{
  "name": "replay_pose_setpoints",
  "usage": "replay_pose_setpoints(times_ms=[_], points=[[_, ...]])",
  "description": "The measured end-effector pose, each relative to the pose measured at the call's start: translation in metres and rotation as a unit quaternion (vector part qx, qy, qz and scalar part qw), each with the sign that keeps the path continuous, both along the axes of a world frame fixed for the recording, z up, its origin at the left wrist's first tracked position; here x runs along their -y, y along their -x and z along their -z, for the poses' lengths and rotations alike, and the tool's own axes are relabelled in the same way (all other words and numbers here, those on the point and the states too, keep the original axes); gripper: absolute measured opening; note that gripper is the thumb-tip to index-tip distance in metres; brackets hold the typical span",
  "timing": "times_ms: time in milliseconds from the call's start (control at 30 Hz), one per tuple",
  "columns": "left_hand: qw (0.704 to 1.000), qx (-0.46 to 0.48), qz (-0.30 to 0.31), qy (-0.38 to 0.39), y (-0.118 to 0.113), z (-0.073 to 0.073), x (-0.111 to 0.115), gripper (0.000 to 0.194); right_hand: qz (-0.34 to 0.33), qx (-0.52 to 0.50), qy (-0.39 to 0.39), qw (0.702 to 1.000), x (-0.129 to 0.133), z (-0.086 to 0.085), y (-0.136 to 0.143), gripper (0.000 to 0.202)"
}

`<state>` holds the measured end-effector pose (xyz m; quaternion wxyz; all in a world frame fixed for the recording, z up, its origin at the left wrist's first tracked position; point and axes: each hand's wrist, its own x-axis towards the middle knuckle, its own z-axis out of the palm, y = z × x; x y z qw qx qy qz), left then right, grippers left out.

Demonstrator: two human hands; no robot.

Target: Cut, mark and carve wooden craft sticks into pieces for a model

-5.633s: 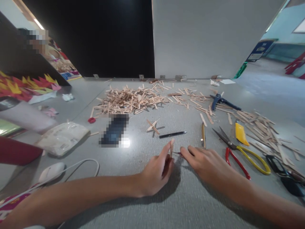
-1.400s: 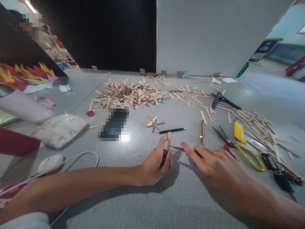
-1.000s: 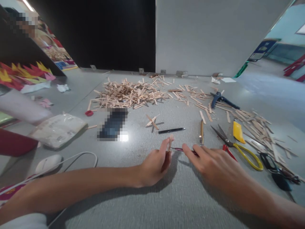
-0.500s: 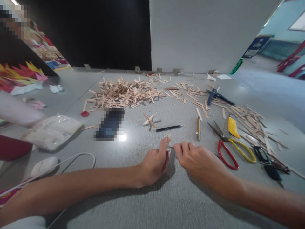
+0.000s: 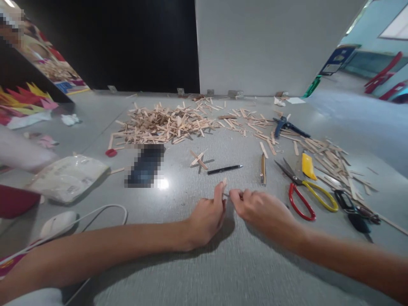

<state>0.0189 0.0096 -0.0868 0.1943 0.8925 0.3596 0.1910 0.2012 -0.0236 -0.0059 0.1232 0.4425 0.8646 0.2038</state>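
My left hand (image 5: 208, 220) is closed, pinching a short piece of wooden stick (image 5: 225, 182) upright between thumb and fingers. Facing it, my right hand (image 5: 259, 208) grips a thin dark pointed tool (image 5: 226, 194). Its tip meets or nearly meets the stick; the rest is hidden in my fist, so its kind is unclear. Just beyond my hands lies a black pen (image 5: 225, 169). Behind the pen sits a small crossed bundle of sticks (image 5: 199, 159). A narrow yellowish cutter-like tool (image 5: 263, 169) lies beyond my right hand.
A heap of wooden sticks (image 5: 165, 123) spreads before the upright panels (image 5: 242, 46). To the right lie scissors (image 5: 298, 182), a yellow-handled item (image 5: 308, 165), dark blue cutters (image 5: 282, 126) and keys (image 5: 368, 214). On the left are a pixelated phone (image 5: 146, 165), plastic packet (image 5: 70, 176) and white mouse (image 5: 60, 223).
The whole view has shifted slightly. My right hand has turned a little around the tool and come slightly nearer my left hand, which keeps its pinch on the stick.
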Motion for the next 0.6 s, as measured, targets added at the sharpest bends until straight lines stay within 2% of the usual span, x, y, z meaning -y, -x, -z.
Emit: replay_pose_setpoints(times_ms=[100, 267, 333, 467, 600], points=[[1.0, -0.013, 0.004, -0.017, 0.0, 0.0, 0.0, 0.053, 0.047, 0.02, -0.053, 0.997, 0.008, -0.004, 0.007, 0.024], [1.0, 0.004, -0.006, -0.006, -0.001, 0.001, -0.001, 0.056, 0.0, -0.017, 0.046, 0.999, -0.009, -0.002, -0.001, 0.02], [1.0, 0.007, -0.008, -0.004, -0.001, 0.002, -0.001, 0.057, 0.006, -0.014, 0.04, 0.999, -0.008, -0.005, 0.003, 0.021], [1.0, 0.003, -0.003, -0.012, 0.0, 0.003, 0.001, 0.054, 0.067, 0.017, 0.011, 0.998, 0.003, -0.015, 0.016, 0.028], [1.0, 0.01, -0.021, -0.001, 0.0, 0.004, 0.001, 0.053, 0.021, 0.019, 0.086, 0.996, -0.007, -0.017, 0.009, 0.026]])
